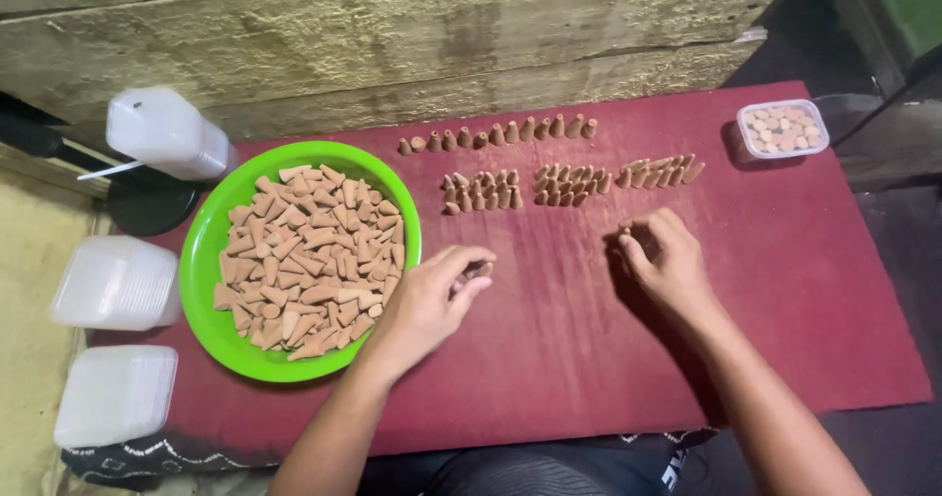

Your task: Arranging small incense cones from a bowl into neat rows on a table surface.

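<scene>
Beside green bowl (208, 251), left hand (432, 300) pinches cone (480, 270).

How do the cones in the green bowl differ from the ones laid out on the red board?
The cones in the green bowl lie heaped at all angles; the cones on the red board sit in neat rows and small bunches. The bowl holds far more. Both are the same tan, tapered shape.

Both forearms are seen bare from elbow to wrist, with no sleeves, watch or bracelet worn. No rings are seen on the left hand (427, 305) or the right hand (665, 261). Below the wrists, dark clothing with a small white marking is worn.
</scene>
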